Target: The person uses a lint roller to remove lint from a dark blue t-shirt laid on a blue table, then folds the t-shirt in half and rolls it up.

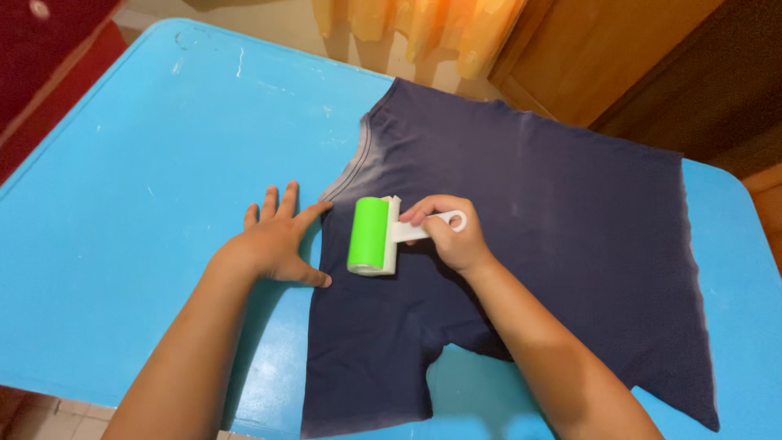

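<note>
- Blue plastic table [147, 163] carries everything; its near edge runs under both forearms, and the top shows small white scratches.
- Left hand [277, 244] lies flat, palm down, with the fingers spread. The thumb and forefinger touch the left edge of the dark navy shirt [529, 228], the other fingers rest on the bare table.
- Right hand [452, 236] is closed around the white handle of the lint roller [373, 236]; fingers and thumb pinch the handle near its round hanging loop.
- The roller has a bright green drum in a white frame. It sits on the shirt just below the collar, between the two hands, and I see no label on it.
- To do this stroke well, I judge the flat hand should hold the cloth tight, and the drum should go in straight lines with even, light pressure, so the fabric makes no folds.
- The shirt is spread flat, collar toward the far side, its hem hanging over the near edge.
- Beyond the table hangs an orange curtain [423, 28], with wooden furniture [603, 57] at the right. No packages or signs are visible.
</note>
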